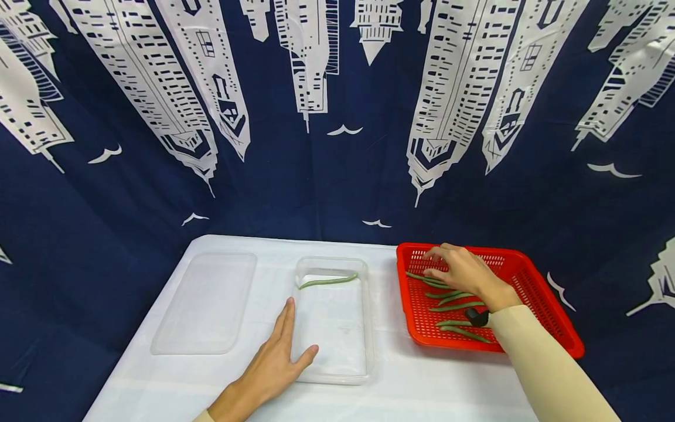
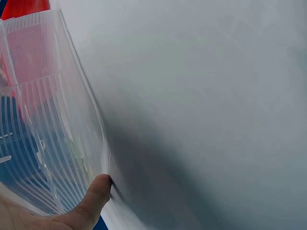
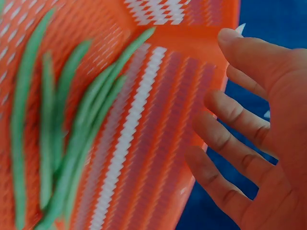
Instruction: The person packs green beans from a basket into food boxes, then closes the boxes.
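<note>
A clear plastic container [image 1: 368, 334] stands on the table with one green bean [image 1: 328, 281] lying across its far end. Along the container's left side is my left hand [image 1: 274, 363], fingers straight and thumb spread over the near part. In the left wrist view a fingertip of that hand touches the container's rim. My right hand [image 1: 469, 274] hovers over a red perforated basket [image 1: 543, 308], its fingers loosely bent. Nothing shows between those fingers in the right wrist view. Several green beans [image 3: 62, 110] lie in the basket, below and beside the right hand.
On the left of the white table [image 1: 390, 387] lies a flat translucent lid [image 1: 205, 302]. Behind the table hangs a dark blue cloth [image 1: 316, 187] printed with white buildings and birds. A small black object [image 1: 477, 317] sits at the right wrist.
</note>
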Available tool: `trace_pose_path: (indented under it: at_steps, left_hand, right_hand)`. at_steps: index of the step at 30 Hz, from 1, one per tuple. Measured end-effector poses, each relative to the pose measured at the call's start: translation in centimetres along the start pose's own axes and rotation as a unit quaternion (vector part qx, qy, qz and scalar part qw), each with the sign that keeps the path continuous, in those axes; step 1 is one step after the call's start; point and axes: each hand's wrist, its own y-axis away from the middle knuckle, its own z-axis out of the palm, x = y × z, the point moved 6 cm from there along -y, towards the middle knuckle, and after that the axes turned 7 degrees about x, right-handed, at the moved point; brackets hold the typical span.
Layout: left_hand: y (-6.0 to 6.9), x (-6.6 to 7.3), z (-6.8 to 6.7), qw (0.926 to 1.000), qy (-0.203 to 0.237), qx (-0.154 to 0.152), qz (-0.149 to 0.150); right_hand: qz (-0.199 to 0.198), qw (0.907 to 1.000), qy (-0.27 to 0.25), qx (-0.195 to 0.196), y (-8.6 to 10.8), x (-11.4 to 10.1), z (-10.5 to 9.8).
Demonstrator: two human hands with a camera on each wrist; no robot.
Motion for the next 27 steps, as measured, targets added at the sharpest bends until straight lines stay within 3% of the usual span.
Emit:
trace_pose_path:
  at_steps: [10,16,27]
  left_hand:
    - [0.0,-0.1,0.0,1.0,0.008,-0.003,0.0]
    - [0.3,-0.1,0.3,0.9999,0.01,-0.011,-0.003]
    - [0.2,0.0,0.5,0.9999,0.006,-0.011,-0.005]
  right_hand:
    - [0.038,0.9961,-0.034,-0.072,2.3,4.9,1.5]
    - [0.043,0.9919,-0.035,-0.114,3.6,6.7,2.5]
    - [0.05,0.9897,-0.053,-0.123,4.0,7.9,3.4]
